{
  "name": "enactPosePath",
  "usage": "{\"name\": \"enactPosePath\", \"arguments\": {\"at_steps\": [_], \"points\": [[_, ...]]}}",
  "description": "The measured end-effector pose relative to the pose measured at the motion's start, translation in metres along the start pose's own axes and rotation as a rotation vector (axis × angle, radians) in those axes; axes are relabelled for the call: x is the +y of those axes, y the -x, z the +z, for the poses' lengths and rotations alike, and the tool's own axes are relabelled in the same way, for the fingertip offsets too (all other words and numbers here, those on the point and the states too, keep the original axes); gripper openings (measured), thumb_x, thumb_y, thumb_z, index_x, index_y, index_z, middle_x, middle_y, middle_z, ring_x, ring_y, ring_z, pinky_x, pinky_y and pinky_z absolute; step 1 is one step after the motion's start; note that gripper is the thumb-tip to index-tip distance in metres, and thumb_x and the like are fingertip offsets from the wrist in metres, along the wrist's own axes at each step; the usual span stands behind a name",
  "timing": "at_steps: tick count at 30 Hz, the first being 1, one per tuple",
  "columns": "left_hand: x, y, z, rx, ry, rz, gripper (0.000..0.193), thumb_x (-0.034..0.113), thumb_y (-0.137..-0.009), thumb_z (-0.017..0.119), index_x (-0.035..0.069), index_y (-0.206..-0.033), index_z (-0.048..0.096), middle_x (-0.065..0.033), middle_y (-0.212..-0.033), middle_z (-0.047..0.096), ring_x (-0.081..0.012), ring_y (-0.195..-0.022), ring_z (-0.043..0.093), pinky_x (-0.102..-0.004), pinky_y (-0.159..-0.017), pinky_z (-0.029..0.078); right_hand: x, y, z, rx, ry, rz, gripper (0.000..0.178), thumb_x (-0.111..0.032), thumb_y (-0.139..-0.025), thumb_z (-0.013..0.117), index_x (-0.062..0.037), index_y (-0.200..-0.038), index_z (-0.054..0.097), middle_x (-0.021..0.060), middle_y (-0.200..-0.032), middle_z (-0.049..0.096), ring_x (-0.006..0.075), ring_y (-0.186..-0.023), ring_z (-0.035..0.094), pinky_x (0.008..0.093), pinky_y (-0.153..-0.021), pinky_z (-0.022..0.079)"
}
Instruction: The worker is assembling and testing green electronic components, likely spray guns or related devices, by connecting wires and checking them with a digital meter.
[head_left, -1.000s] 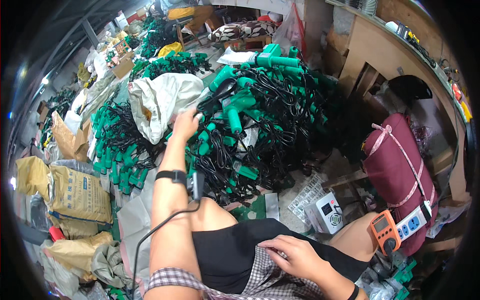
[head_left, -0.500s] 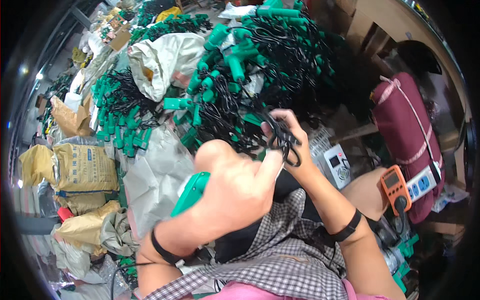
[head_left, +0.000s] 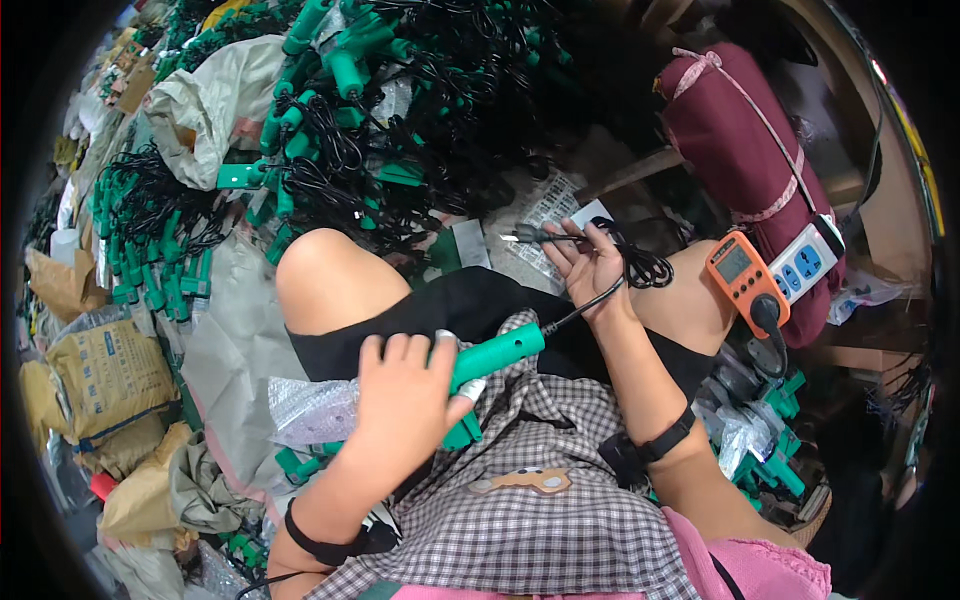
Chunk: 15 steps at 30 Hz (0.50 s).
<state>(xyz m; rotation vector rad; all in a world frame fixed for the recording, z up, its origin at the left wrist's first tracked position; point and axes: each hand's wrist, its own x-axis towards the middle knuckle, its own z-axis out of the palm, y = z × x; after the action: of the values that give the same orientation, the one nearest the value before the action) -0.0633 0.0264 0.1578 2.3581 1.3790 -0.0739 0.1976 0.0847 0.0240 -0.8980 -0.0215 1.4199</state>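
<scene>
Over my lap, my left hand [head_left: 408, 385] is wrapped round the green handle [head_left: 500, 357] of a corded electric tool. Bubble wrap [head_left: 315, 410] shows to the left of that hand; whether it covers the tool's far end I cannot tell. A black cord runs from the handle to my right hand [head_left: 593, 265], which is palm up with fingers curled round the cord. The black plug [head_left: 530, 233] sticks out left of those fingers, metal tip leftward. Looped black cord [head_left: 645, 265] hangs at the hand's right side.
An orange meter [head_left: 745, 275] is plugged into a white power strip [head_left: 808, 262] by my right knee, beside a tied maroon roll [head_left: 735, 130]. Green corded tools [head_left: 345, 70] are heaped ahead. Yellow sacks [head_left: 115, 375] lie left; more green tools [head_left: 780, 465] lie right.
My left hand has come back from the cord, down to the green handle. My right hand has turned palm up, with the plug now showing. The view has shifted, so the surroundings sit farther left.
</scene>
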Motion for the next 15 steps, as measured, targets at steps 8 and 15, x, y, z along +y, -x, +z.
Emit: {"name": "enactPosePath", "arguments": {"at_steps": [8, 15], "points": [[0.039, -0.045, 0.033, 0.009, 0.154, 0.033, 0.079, 0.037, -0.072, 0.075, -0.004, -0.132, 0.042, -0.0159, -0.095, 0.06, -0.0313, -0.087, 0.06, -0.04, -0.08, 0.048, 0.021, 0.016, -0.029, 0.215, -0.085, 0.059, 0.033, 0.003, -0.09, 0.054, 0.0027, -0.121, 0.043, 0.0193, -0.117, 0.06, 0.0354, -0.111, 0.061, 0.0363, -0.092, 0.056], [-0.005, -0.106, 0.003, 0.11, 0.476, 0.232, 0.083, 0.023, -0.082, 0.071, -0.003, -0.145, 0.024, -0.0306, -0.129, 0.049, -0.0433, -0.12, 0.047, -0.0445, -0.101, 0.038, -0.03, 0.048, 0.025, -0.299, 0.191, -0.171, 0.027, -0.003, -0.089, 0.061, -0.0047, -0.115, 0.051, 0.0148, -0.109, 0.064, 0.0341, -0.114, 0.059, 0.034, -0.093, 0.054]]}}
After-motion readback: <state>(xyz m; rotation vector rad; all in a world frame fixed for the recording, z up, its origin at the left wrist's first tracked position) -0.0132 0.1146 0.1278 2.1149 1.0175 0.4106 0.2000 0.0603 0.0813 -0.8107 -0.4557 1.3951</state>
